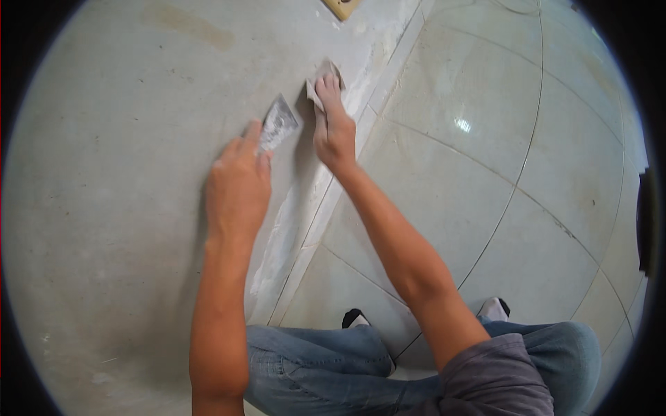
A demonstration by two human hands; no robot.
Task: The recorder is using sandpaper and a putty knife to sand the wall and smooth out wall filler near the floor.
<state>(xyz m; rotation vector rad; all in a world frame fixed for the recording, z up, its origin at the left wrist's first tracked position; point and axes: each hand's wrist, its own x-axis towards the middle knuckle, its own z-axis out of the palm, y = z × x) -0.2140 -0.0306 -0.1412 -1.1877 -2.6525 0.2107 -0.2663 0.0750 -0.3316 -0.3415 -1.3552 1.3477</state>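
My left hand (pixel 239 177) grips a putty knife (pixel 280 122), its metal blade smeared with white filler and pointing up and away from me. To the right, my right hand (pixel 336 128) is closed over a piece of sandpaper (pixel 312 94), pressing it to the grey wall (pixel 118 180) just above its base. Parts of the sandpaper stick out on both sides of the fingers. White patches of filler (pixel 277 225) run along the low edge of the wall.
A yellowish wall socket (pixel 341 7) sits at the top edge. Pale floor tiles (pixel 458 201) with dark joints meet the wall along a narrow skirting strip (pixel 305 244). My jeans-clad legs (pixel 326 367) are at the bottom. A dark object (pixel 645 222) stands at the far right.
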